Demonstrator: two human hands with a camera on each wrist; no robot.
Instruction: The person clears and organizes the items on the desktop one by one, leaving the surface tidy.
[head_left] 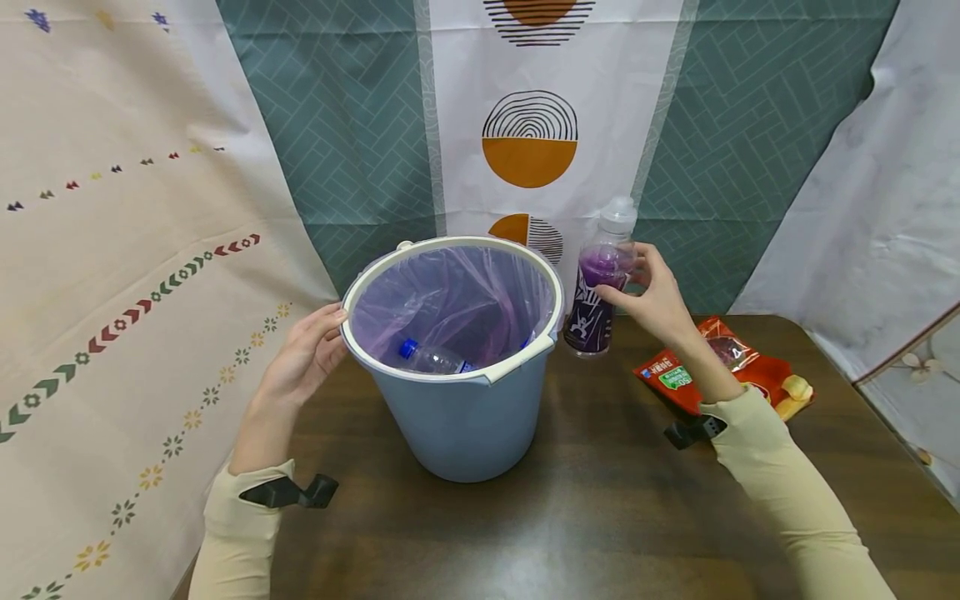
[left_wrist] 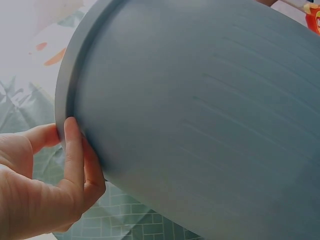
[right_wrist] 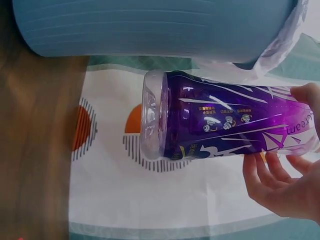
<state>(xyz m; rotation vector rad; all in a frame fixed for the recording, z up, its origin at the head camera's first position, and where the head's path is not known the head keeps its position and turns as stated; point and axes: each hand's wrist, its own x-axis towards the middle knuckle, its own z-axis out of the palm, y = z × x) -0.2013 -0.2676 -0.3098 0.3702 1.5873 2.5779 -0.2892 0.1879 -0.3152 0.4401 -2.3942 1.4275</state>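
My left hand [head_left: 303,354] pinches the rim of a blue-grey bucket [head_left: 468,425] at its left side. In the left wrist view, the thumb and fingers [left_wrist: 75,150] sit on either side of that rim. A translucent purple bag lines the bucket, and inside lies a clear plastic bottle with a blue cap [head_left: 435,358]. My right hand [head_left: 656,292] grips a purple drink bottle [right_wrist: 225,120] near its upper part. The bottle has a white cap, stands nearly upright and is right of the bucket. Its base appears raised off the tabletop in the right wrist view.
Red snack packets [head_left: 678,379] lie on the brown table [head_left: 600,517] at the right, below my right forearm. Patterned cloth [head_left: 360,108] hangs behind the table and along its left. A pale marbled sheet [head_left: 892,233] stands at the right.
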